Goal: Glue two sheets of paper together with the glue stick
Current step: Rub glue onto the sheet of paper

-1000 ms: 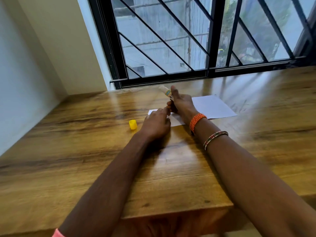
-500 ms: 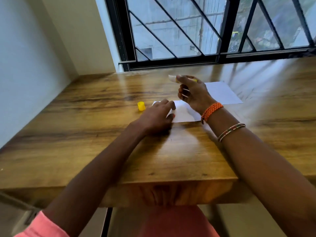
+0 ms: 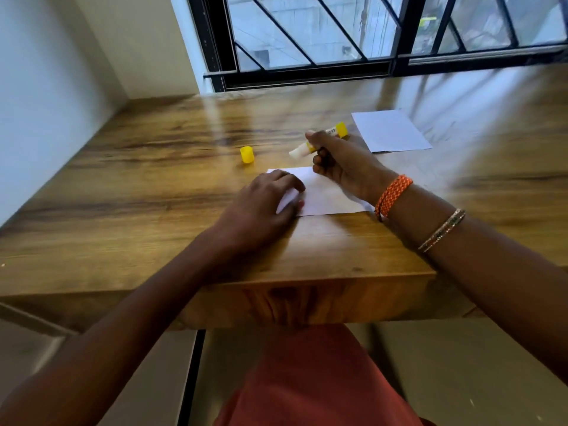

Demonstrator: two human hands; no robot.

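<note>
A: How are the hands placed?

B: The near sheet (image 3: 325, 195) is pressed flat on the table (image 3: 123, 179) by the left hand (image 3: 261, 207), at the sheet's left end; the fingers are laid on the paper, only lightly bent, and nothing is gripped by them. The glue stick (image 3: 319, 141) is gripped by the right hand (image 3: 341, 162), with fingers curled round its body. The white tip is pointed to the left and is held above the sheet; it is not yet touching the paper.

A: And the other things?

B: The second sheet (image 3: 390, 130) is lying apart, at the far right, near the window. The yellow cap (image 3: 247, 154) is left on the table, just beyond the near sheet.

A: What can go wrong from here?

B: Probably the gluing is about to be started. If the stick is pushed too hard, the sheet can be wrinkled or dragged, because it is held at one end only. If the tip is run over the edge, glue can be smeared on the wood. The left fingers may also be touched by glue. If the cap is left off long, the glue can dry.
</note>
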